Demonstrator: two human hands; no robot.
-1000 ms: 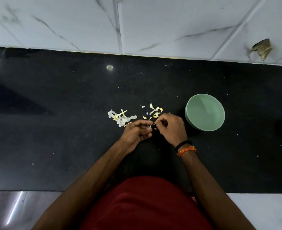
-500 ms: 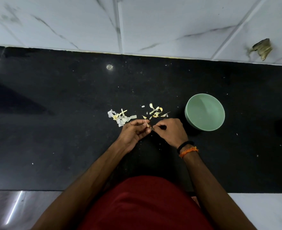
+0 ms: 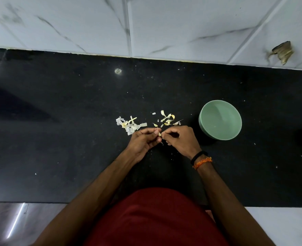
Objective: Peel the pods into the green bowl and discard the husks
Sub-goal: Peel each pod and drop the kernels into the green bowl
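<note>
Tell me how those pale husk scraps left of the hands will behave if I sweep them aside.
The husk scraps look thin, curled and papery, so probably very light and floppy, apt to scatter rather than slide together. Tiny flecks dot the black counter, suggesting they crumble easily. They lie flat, so rolling seems unlikely.

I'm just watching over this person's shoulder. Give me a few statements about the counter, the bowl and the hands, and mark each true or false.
1. The green bowl stands to the right of both hands. True.
2. The bowl is heaped with peeled pods. False: no pods can be seen inside it.
3. The left hand and right hand meet at their fingertips around one small pod. True.
4. The husks lie inside the bowl. False: they lie on the black counter, beyond the hands.
5. The wristbands are on the left wrist. False: they are on the right wrist.
</note>
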